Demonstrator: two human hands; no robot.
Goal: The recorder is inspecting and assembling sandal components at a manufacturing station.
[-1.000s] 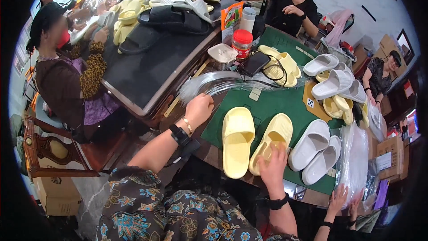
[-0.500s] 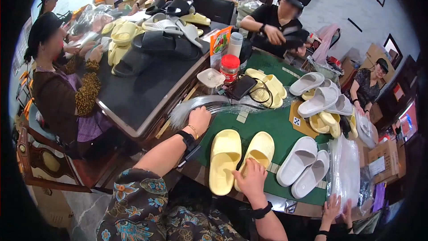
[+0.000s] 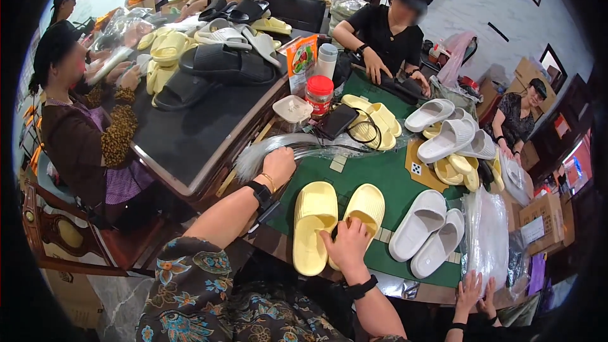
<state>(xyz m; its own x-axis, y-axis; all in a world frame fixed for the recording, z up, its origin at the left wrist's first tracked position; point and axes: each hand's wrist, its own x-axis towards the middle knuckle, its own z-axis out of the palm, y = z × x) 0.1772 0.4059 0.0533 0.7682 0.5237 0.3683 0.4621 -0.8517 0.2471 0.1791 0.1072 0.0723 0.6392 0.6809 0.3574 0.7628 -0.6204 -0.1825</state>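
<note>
A pair of yellow slide slippers lies in front of me, toes away. My right hand (image 3: 349, 243) is on the right yellow slipper (image 3: 367, 204), fingertips at the strap's opening and thumb on its inner side. Beside it, the left yellow slipper (image 3: 311, 250) lies untouched. My left hand (image 3: 277, 166) is closed over a fanned bundle of thin clear plastic strands (image 3: 250, 157) beyond the pair; the fingertips are partly hidden. To the right lies a pair of light grey slippers (image 3: 415, 227).
Several grey slippers (image 3: 448, 139) and yellow slippers (image 3: 373, 123) lie farther back on the green mat (image 3: 316, 170). A red-lidded jar (image 3: 319, 94) stands near a black power bank (image 3: 337, 121). At right, another person's hands (image 3: 470, 291) touch clear bags (image 3: 484, 234). Opposite, a person handles a black slipper (image 3: 405, 88).
My right hand's fingers have slid down from the strap's top to the opening edge. The left hand stays on the strands. The person opposite has lowered a black slipper to the table.
</note>
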